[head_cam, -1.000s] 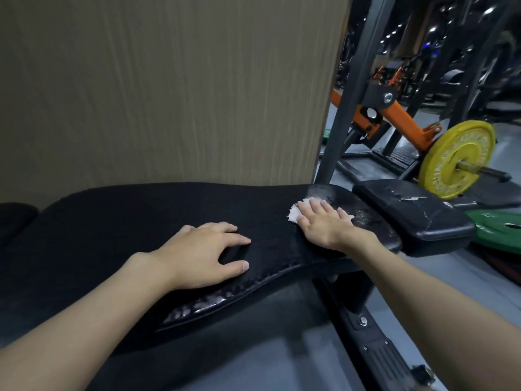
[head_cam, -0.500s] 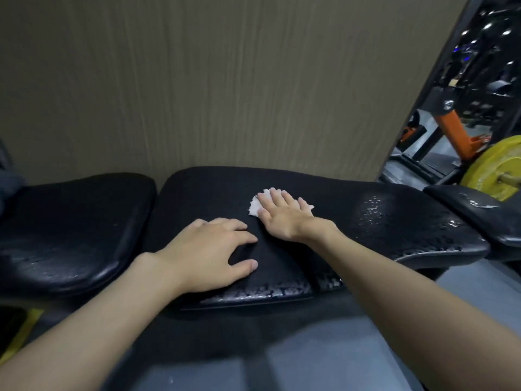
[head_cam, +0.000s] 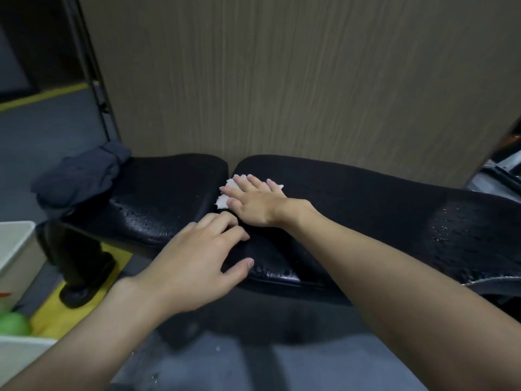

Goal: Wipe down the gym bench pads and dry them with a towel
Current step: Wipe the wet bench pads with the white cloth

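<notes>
Where the surface (head_cam: 135, 221) ends at the left: a dark grey cloth (head_cam: 81, 179) lies bunched on the short pad (head_cam: 169, 198), whose front is beaded with drops.
Left hand (head_cam: 194, 266): forearm in from the lower left, palm down, fingers loosely spread and holding nothing, resting on the near edge of the long pad (head_cam: 394, 215) by the gap.
Wipe (head_cam: 224, 201): white, crumpled, on the long pad's left end, just beside the gap.
Right hand (head_cam: 253, 204): arm stretched in from the lower right, fingers straight and fanned, pressing flat on the Wipe.
</notes>
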A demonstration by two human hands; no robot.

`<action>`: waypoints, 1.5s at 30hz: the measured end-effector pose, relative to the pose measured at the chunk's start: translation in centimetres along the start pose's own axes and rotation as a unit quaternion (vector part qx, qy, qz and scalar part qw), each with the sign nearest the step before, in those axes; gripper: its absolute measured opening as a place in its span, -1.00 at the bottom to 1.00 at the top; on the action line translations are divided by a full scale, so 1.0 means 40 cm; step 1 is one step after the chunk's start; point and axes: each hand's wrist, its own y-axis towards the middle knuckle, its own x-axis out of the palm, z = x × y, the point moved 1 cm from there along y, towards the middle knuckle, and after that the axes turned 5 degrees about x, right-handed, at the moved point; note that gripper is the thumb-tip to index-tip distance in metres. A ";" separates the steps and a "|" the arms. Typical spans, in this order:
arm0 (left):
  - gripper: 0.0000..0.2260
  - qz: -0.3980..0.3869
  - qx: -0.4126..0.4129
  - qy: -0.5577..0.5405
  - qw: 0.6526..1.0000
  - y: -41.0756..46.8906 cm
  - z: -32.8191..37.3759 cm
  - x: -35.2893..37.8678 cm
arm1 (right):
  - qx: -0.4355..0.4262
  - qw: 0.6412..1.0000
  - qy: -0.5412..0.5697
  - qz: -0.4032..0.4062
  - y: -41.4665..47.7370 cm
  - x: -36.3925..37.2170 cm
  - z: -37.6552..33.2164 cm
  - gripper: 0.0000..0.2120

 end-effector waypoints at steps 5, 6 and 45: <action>-0.51 0.009 -0.039 0.032 0.999 -0.009 0.058 0.009 | -0.071 0.997 -0.012 0.004 -0.134 0.016 0.067 -0.52; -0.49 0.004 -0.044 0.037 0.998 -0.004 0.074 0.013 | -0.073 0.997 -0.014 0.008 -0.165 0.019 0.095 -0.52; -0.65 -0.101 0.078 -0.039 0.991 0.370 0.508 0.154 | 0.309 0.931 0.000 0.195 -0.742 0.126 0.816 -0.46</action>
